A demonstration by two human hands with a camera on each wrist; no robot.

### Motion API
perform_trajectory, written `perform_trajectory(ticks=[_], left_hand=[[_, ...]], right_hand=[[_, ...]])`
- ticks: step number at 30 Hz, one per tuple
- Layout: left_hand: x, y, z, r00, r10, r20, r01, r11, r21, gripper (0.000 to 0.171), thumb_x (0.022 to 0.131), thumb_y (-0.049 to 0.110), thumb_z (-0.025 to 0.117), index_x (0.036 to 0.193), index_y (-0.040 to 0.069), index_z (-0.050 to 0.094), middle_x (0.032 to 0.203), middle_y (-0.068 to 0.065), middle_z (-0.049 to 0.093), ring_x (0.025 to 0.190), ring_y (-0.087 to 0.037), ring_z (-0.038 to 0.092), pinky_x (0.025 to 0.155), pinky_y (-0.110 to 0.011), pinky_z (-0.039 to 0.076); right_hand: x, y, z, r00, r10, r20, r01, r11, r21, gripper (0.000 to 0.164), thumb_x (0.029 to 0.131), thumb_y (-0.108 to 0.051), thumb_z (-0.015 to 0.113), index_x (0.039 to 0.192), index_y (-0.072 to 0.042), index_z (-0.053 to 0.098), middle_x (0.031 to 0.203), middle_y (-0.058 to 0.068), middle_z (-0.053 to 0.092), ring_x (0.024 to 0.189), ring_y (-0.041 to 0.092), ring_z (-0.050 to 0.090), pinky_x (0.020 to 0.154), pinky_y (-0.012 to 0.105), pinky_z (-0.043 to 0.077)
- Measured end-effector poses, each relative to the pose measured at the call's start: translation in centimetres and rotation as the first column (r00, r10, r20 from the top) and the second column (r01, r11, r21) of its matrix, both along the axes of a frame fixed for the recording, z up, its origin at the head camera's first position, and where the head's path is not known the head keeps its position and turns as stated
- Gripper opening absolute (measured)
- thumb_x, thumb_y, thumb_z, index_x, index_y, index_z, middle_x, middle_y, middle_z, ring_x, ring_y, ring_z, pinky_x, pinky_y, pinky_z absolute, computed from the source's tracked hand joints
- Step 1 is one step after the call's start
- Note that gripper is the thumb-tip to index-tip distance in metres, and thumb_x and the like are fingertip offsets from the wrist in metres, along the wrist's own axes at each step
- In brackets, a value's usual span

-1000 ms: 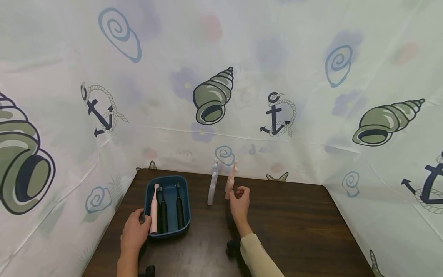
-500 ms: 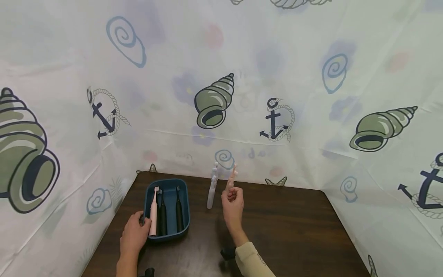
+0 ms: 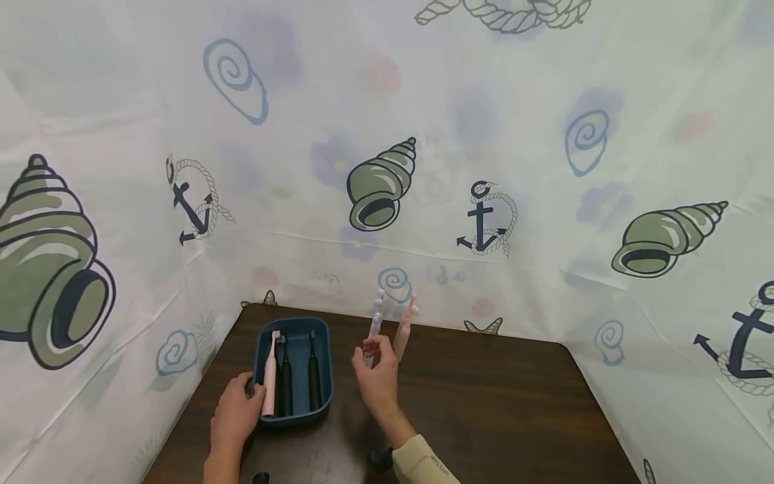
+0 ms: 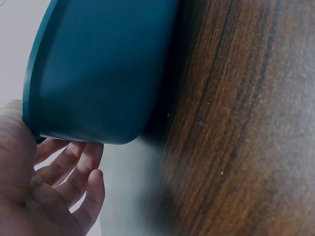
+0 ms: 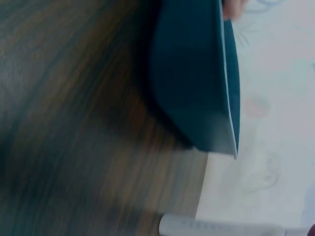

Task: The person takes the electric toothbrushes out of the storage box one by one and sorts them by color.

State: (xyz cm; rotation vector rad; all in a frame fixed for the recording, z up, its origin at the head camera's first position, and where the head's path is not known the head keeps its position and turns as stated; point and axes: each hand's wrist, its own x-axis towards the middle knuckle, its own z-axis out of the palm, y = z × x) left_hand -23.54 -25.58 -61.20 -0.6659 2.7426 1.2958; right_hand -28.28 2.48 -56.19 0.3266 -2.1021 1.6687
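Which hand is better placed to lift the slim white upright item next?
Probably the right hand: it overlaps the slim white item in the head view, though contact is unclear. The left hand is farther away, gripping the rim of the blue tray.

closed in like a booth by white seashell-and-anchor-print curtain (image 3: 496, 134) along three sides of a dark wood-grain counter (image 3: 484, 403); cannot tell whether home or studio.

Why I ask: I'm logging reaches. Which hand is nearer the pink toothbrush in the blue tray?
Left. The left hand grips the blue tray on its left, beside the pink toothbrush; the right hand is farther off, beyond the tray's right side.
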Motion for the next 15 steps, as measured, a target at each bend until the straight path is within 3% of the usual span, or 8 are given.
perform_trajectory(ticks=[5, 11, 15], left_hand=[[-0.1, -0.1, 0.0, 1.0, -0.018, -0.015, 0.018, 1.0, -0.005, 0.059, 0.107, 0.035, 0.047, 0.154, 0.0, 0.047, 0.142, -0.027, 0.056, 0.122, -0.046, 0.06, 0.096, -0.072, 0.045], [0.2, -0.7, -0.7, 0.999, -0.02, -0.026, 0.019, 0.999, -0.034, 0.057, 0.106, 0.033, 0.048, 0.153, 0.001, 0.048, 0.138, -0.025, 0.059, 0.12, -0.047, 0.062, 0.09, -0.072, 0.047], [-0.3, -0.6, -0.9, 0.999, -0.027, -0.027, 0.026, 0.999, -0.029, 0.058, 0.106, 0.034, 0.048, 0.153, 0.001, 0.049, 0.139, -0.025, 0.059, 0.122, -0.047, 0.062, 0.093, -0.072, 0.047]], right_hand=[[0.7, -1.9, -0.1, 0.997, 0.077, 0.002, -0.077, 0.995, 0.06, 0.016, 0.099, -0.018, 0.075, 0.112, -0.017, 0.066, 0.107, 0.007, 0.07, 0.099, 0.023, 0.065, 0.087, 0.032, 0.052], [1.2, -4.3, -0.1, 0.976, 0.17, 0.136, -0.192, 0.966, 0.171, 0.023, 0.1, -0.029, 0.075, 0.119, -0.026, 0.062, 0.117, 0.004, 0.068, 0.106, 0.02, 0.065, 0.095, 0.035, 0.055], [1.4, -5.5, 0.1, 0.956, 0.198, 0.217, -0.245, 0.945, 0.216, 0.028, 0.099, -0.03, 0.076, 0.123, -0.024, 0.062, 0.12, 0.005, 0.068, 0.106, 0.019, 0.065, 0.095, 0.036, 0.056]])
